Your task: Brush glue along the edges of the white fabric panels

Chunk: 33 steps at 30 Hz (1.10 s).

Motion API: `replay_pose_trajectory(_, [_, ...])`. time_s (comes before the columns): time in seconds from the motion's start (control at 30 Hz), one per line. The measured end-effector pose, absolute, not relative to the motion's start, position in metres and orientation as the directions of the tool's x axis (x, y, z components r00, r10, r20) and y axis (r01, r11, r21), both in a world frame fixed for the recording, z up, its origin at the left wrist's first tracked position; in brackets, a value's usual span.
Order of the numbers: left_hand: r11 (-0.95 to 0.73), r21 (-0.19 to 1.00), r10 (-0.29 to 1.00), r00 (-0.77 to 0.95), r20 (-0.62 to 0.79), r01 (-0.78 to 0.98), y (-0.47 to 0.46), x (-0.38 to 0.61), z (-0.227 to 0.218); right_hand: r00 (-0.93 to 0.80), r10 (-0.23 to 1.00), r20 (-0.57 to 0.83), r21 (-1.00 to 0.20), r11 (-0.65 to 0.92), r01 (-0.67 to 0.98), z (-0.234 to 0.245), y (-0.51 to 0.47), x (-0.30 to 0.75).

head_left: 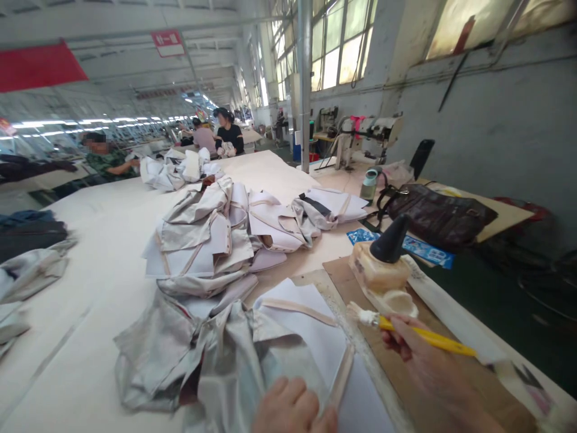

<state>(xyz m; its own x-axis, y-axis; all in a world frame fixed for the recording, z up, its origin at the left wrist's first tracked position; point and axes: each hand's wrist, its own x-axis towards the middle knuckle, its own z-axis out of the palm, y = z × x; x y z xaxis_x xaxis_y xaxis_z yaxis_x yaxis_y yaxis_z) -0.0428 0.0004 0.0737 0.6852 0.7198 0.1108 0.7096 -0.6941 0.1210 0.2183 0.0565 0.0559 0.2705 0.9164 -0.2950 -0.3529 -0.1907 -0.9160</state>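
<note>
My right hand [419,361] is closed around the yellow handle of a brush [433,338]. White, paste-like stuff coats the bristles, which point left, just below a cream-coloured tub [378,273] with a black cone on top. At the bottom edge, my left hand [293,409] has its fingers curled over a grey garment [234,367]; the grip itself is partly hidden. Beside that hand lies white paper-like backing [311,313] with beige strips along it, partly under the grey cloth.
A heap of similar grey and white pieces [202,228] lies farther up the table. Brown cardboard [433,373] is under the tub. To the right are a dark handbag [442,213], a bottle [368,185] and a sewing machine [369,132]. Other people [229,135] work farther back.
</note>
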Motion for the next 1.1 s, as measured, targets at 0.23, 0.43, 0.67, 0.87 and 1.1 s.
replay_pose_trajectory(0.23, [-0.458, 0.303, 0.805, 0.534, -0.257, 0.836, 0.098, -0.013, 0.072, 0.136, 0.955, -0.263, -0.961, -0.272, 0.051, 0.022, 0.087, 0.184])
replay_pose_trajectory(0.43, [-0.443, 0.404, 0.798, 0.557, -0.228, 0.800, 0.101, -0.014, 0.045, 0.102, 0.970, -0.220, -0.951, -0.236, 0.200, 0.002, 0.157, 0.156])
replay_pose_trajectory(0.67, [-0.421, 0.422, 0.806, 0.545, -0.233, 0.803, 0.102, -0.016, 0.046, 0.105, 0.978, -0.179, -0.928, -0.203, 0.311, -0.001, 0.173, 0.144])
replay_pose_trajectory(0.87, [-0.418, 0.478, 0.826, 0.542, -0.154, 0.773, 0.098, -0.019, 0.039, 0.040, 0.934, -0.355, -0.817, -0.330, 0.473, 0.020, 0.122, 0.181])
replay_pose_trajectory(1.1, [-0.431, 0.414, 0.835, 0.528, -0.155, 0.802, 0.098, -0.015, 0.038, 0.015, 0.994, -0.104, -0.889, -0.100, 0.448, 0.021, 0.170, 0.148])
